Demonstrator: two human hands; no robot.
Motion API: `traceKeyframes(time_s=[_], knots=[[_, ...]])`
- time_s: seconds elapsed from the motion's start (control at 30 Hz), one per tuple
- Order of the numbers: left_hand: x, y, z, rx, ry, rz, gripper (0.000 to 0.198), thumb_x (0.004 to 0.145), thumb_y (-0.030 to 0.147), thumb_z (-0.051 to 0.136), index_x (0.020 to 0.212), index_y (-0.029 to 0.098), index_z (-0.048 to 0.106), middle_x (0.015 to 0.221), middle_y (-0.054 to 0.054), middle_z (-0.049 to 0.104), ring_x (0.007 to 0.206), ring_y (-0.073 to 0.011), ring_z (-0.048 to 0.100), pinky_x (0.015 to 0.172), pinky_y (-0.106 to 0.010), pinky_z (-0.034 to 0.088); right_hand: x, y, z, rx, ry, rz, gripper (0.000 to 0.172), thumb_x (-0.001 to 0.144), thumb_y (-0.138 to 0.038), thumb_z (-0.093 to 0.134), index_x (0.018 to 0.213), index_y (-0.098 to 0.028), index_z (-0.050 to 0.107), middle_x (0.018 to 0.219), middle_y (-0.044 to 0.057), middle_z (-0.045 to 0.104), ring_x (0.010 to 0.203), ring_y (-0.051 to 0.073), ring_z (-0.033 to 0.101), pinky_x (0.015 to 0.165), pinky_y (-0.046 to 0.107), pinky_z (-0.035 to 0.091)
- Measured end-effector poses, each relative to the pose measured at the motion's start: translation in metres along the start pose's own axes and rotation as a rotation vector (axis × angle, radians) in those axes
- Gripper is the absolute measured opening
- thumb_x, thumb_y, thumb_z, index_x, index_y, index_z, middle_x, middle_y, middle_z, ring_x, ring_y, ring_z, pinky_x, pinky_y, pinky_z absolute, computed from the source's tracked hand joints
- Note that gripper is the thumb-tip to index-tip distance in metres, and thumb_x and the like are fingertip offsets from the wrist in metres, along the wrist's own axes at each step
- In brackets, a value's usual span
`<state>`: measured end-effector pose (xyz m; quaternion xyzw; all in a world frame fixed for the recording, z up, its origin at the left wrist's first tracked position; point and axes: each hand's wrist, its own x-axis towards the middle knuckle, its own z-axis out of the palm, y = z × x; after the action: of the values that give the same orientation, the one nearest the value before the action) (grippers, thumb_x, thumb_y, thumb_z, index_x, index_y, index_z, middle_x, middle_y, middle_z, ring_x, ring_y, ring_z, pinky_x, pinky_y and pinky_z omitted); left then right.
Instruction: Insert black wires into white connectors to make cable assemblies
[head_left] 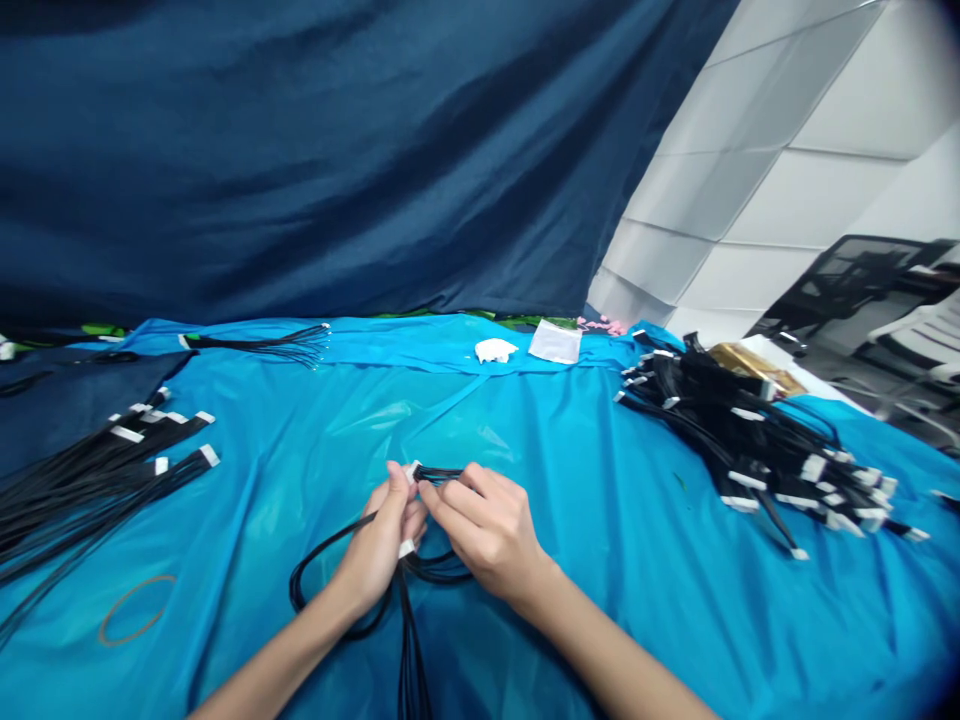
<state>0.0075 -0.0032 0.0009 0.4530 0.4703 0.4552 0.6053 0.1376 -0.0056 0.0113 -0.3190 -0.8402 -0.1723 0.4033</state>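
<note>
Both hands meet over the middle of the blue cloth, on one black cable harness. My left hand is closed around it, with a white connector showing at the thumb tip and a second white end below the fingers. Just right of that connector, my right hand pinches the thin black wires that run out of it. A loop of black cable hangs out to the left, and loose strands trail down toward me. What lies inside the left palm is hidden.
Bundled cables with white connectors are heaped at the right. More harnesses lie at the left near a rubber band. Toward the back are a fanned harness, a white crumpled piece and a clear bag.
</note>
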Motion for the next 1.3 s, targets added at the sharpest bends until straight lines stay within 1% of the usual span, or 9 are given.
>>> traceKeyframes(time_s=[0.13, 0.27, 0.33, 0.4, 0.57, 0.63, 0.83, 1.07, 1.3], knots=[[0.002, 0.001, 0.002, -0.06, 0.031, -0.079, 0.049, 0.07, 0.067, 0.037, 0.058, 0.019, 0.036, 0.04, 0.008, 0.027, 0.037, -0.007, 0.025, 0.039, -0.02, 0.024, -0.001, 0.001, 0.004, 0.012, 0.01, 0.045, 0.015, 0.086, -0.016, 0.048, 0.09, -0.013, 0.062, 0.063, 0.002, 0.055, 0.061, 0.013, 0.042, 0.052, 0.026, 0.034], [0.002, 0.006, 0.0, -0.166, 0.108, -0.156, 0.05, 0.066, 0.068, 0.043, 0.063, 0.019, 0.038, 0.039, 0.009, 0.028, 0.036, -0.0059, 0.025, 0.037, -0.018, 0.024, 0.001, -0.001, 0.004, 0.077, 0.049, 0.121, 0.016, 0.082, -0.017, 0.053, 0.095, -0.014, 0.062, 0.084, 0.006, 0.062, 0.08, 0.016, 0.048, 0.069, 0.029, 0.043], [0.001, 0.011, -0.001, -0.184, 0.137, -0.208, 0.051, 0.063, 0.07, 0.044, 0.066, 0.018, 0.04, 0.04, 0.008, 0.033, 0.035, -0.0059, 0.029, 0.036, -0.017, 0.023, 0.002, -0.002, 0.002, 0.142, 0.069, 0.096, 0.016, 0.079, -0.017, 0.056, 0.094, -0.015, 0.062, 0.089, 0.006, 0.062, 0.088, 0.018, 0.049, 0.077, 0.032, 0.044], [0.0, 0.015, -0.004, -0.186, 0.171, -0.259, 0.053, 0.06, 0.071, 0.046, 0.069, 0.019, 0.041, 0.043, 0.008, 0.037, 0.034, -0.0059, 0.032, 0.034, -0.017, 0.021, 0.003, -0.003, 0.0, 0.208, 0.073, 0.032, 0.016, 0.078, -0.017, 0.058, 0.093, -0.016, 0.062, 0.089, 0.004, 0.063, 0.09, 0.017, 0.05, 0.079, 0.033, 0.044], [0.002, 0.019, -0.007, -0.275, 0.117, -0.258, 0.054, 0.058, 0.072, 0.047, 0.067, 0.02, 0.036, 0.04, 0.011, 0.025, 0.032, -0.0033, 0.02, 0.032, -0.015, 0.016, 0.003, -0.008, 0.0, 0.258, 0.048, -0.099, 0.014, 0.077, -0.018, 0.06, 0.091, -0.017, 0.061, 0.083, 0.002, 0.065, 0.089, 0.012, 0.053, 0.073, 0.027, 0.046], [0.003, 0.019, -0.007, -0.28, 0.119, -0.25, 0.055, 0.057, 0.072, 0.048, 0.066, 0.019, 0.036, 0.04, 0.012, 0.024, 0.033, -0.0029, 0.019, 0.032, -0.015, 0.016, 0.004, -0.01, 0.0, 0.245, 0.043, -0.128, 0.012, 0.078, -0.018, 0.06, 0.09, -0.017, 0.061, 0.081, 0.001, 0.065, 0.087, 0.011, 0.054, 0.07, 0.025, 0.045], [0.002, 0.022, -0.005, -0.171, 0.201, -0.252, 0.059, 0.055, 0.074, 0.046, 0.07, 0.017, 0.041, 0.041, 0.011, 0.027, 0.035, -0.0034, 0.022, 0.035, -0.016, 0.015, 0.004, -0.01, -0.002, 0.226, -0.053, -0.199, 0.012, 0.086, -0.015, 0.049, 0.091, -0.014, 0.061, 0.079, 0.0, 0.066, 0.08, 0.011, 0.055, 0.06, 0.026, 0.041], [0.002, 0.017, -0.007, -0.051, 0.204, -0.267, 0.056, 0.058, 0.07, 0.048, 0.074, 0.015, 0.046, 0.044, 0.009, 0.035, 0.039, -0.0054, 0.032, 0.04, -0.017, 0.023, 0.006, -0.01, -0.004, 0.193, -0.168, -0.28, 0.017, 0.089, -0.014, 0.044, 0.087, -0.012, 0.06, 0.075, 0.0, 0.064, 0.077, 0.012, 0.055, 0.056, 0.027, 0.036], [0.003, 0.013, -0.011, -0.015, 0.161, -0.305, 0.055, 0.059, 0.068, 0.05, 0.075, 0.016, 0.049, 0.044, 0.008, 0.036, 0.038, -0.0063, 0.031, 0.038, -0.019, 0.02, 0.004, -0.012, -0.003, 0.177, -0.187, -0.317, 0.018, 0.088, -0.011, 0.043, 0.082, -0.011, 0.06, 0.075, 0.002, 0.062, 0.074, 0.012, 0.055, 0.056, 0.026, 0.037]])
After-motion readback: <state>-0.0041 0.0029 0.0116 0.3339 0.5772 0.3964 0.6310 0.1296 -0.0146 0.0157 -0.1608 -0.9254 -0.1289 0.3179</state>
